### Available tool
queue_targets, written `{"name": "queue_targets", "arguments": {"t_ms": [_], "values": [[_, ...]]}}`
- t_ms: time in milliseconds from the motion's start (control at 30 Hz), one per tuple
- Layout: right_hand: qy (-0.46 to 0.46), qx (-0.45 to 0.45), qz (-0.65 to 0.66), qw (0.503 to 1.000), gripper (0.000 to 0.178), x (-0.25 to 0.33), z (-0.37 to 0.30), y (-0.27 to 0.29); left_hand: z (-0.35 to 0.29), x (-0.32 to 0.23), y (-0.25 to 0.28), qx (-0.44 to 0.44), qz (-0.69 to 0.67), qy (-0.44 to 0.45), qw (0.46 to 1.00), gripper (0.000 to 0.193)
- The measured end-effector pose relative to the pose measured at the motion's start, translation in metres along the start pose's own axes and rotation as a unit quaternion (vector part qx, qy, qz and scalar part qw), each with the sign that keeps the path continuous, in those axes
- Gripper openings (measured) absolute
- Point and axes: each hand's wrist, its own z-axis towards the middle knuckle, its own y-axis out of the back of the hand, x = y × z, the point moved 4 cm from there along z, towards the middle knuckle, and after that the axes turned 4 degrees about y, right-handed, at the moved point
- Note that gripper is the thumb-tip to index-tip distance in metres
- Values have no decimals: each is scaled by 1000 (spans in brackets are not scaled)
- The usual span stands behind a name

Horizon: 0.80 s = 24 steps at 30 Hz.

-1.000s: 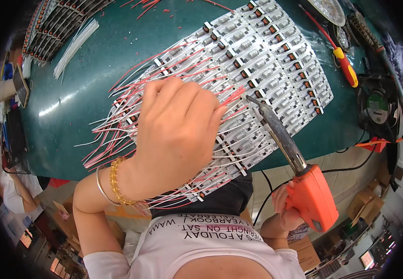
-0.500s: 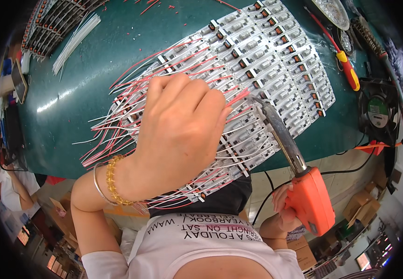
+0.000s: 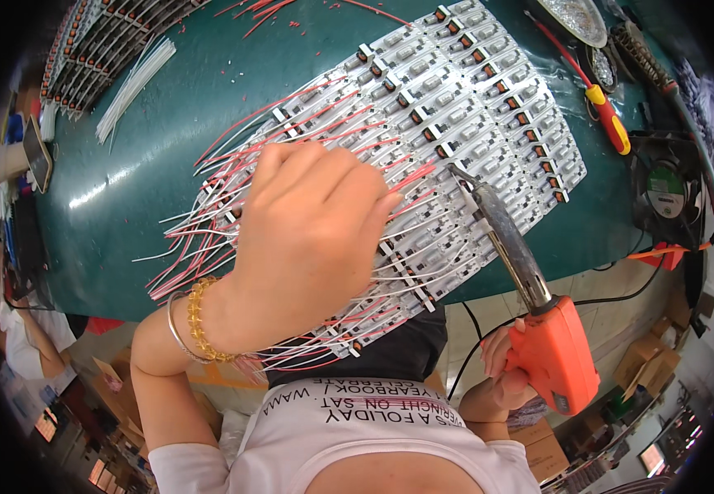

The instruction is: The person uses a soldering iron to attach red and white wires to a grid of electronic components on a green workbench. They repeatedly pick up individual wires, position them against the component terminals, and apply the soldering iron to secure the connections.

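A panel of small grey-white circuit modules (image 3: 464, 123) lies across the table's front part, with rows of orange-and-black components. My left hand (image 3: 307, 226) is over its left half, fingers closed on a bunch of red wires (image 3: 417, 176) whose ends poke out past the thumb. My right hand (image 3: 501, 366) grips the orange handle of a soldering gun (image 3: 556, 354). The gun's dark tip slants up to the modules, close to the wire ends; whether they touch, I cannot tell. Other red and white wires (image 3: 196, 239) fan out from the panel's left side.
On the green table (image 3: 126, 239) lie white wires (image 3: 134, 86) and stacked modules (image 3: 110, 49) at far left, with red wire pieces (image 3: 266, 10) at the back. A screwdriver (image 3: 608, 119), a metal dish (image 3: 575, 18), a coiled iron holder (image 3: 641, 53) and a fan (image 3: 665, 193) stand right.
The whole view has shifted slightly. My left hand has drawn a little left and toward me, still on the red wires. The soldering gun stays close to the same spot on the panel.
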Motion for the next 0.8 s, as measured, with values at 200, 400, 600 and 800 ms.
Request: {"name": "queue_targets", "arguments": {"t_ms": [200,400,600,800], "values": [[35,23,74,996,79,5,-1,5,-1,-3,8,-39,-88,-7,995,9],[-3,-13,76,997,81,11,-13,6,-10,-10,-13,13,-59,16,998,15],[-39,-35,77,996,58,12,-17,5,-12,-14,-16,27,-43,6,999,16],[-69,-62,57,994,59,12,-17,5,-13,-13,-16,29,-29,4,999,16]]}}
